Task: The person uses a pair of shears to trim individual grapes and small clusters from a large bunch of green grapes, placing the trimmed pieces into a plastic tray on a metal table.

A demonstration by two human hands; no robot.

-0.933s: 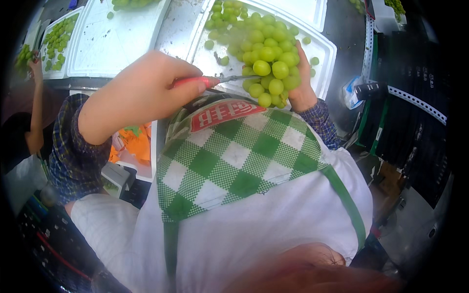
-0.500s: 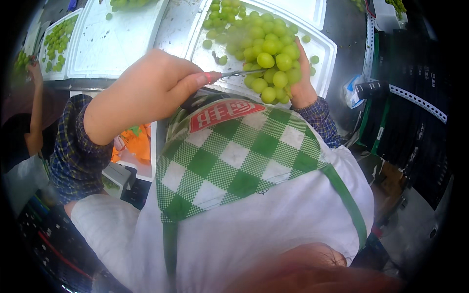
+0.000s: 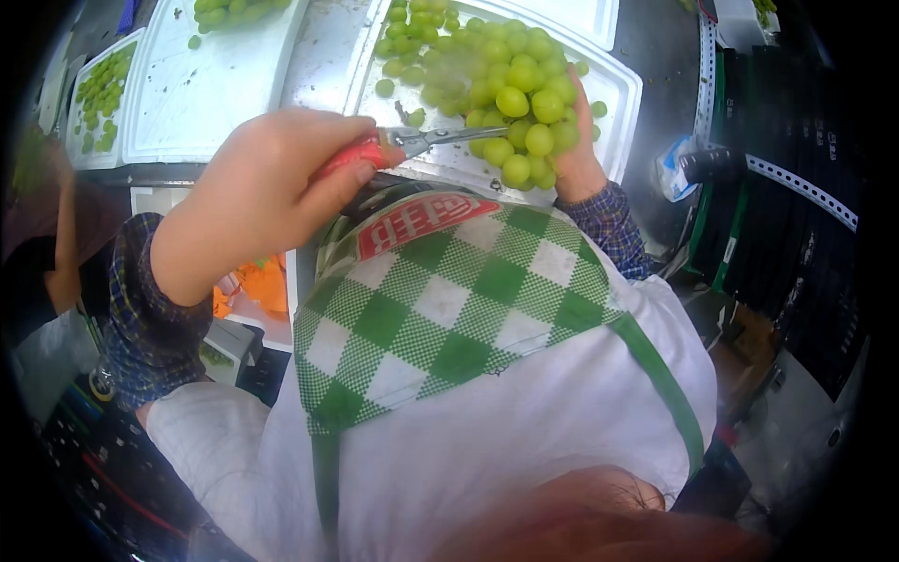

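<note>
Red-handled scissors (image 3: pixel 426 140) with slim metal blades are gripped in my left hand (image 3: pixel 245 192). Their tips reach the near left side of a large bunch of green grapes (image 3: pixel 523 80); whether they touch a stem is hidden. My right hand (image 3: pixel 582 161) is curled around the bunch from its right side, most of its fingers out of sight behind the fruit. The bunch is held over a white foam tray (image 3: pixel 629 105), where more grapes lie to the left, some of them loose.
Left of my tray is another white tray (image 3: pixel 211 89) with grapes at its far end. Beyond it stands a smaller tray of grapes (image 3: pixel 105 89), near another person's arm (image 3: pixel 66 220). Dark stacked crates (image 3: pixel 796 187) stand at right. An open box holds orange material (image 3: pixel 264 286).
My left hand has shifted slightly left and rolled, so the scissors' red handles and pivot now show. The blades stay at the bunch. My right hand keeps its hold.
</note>
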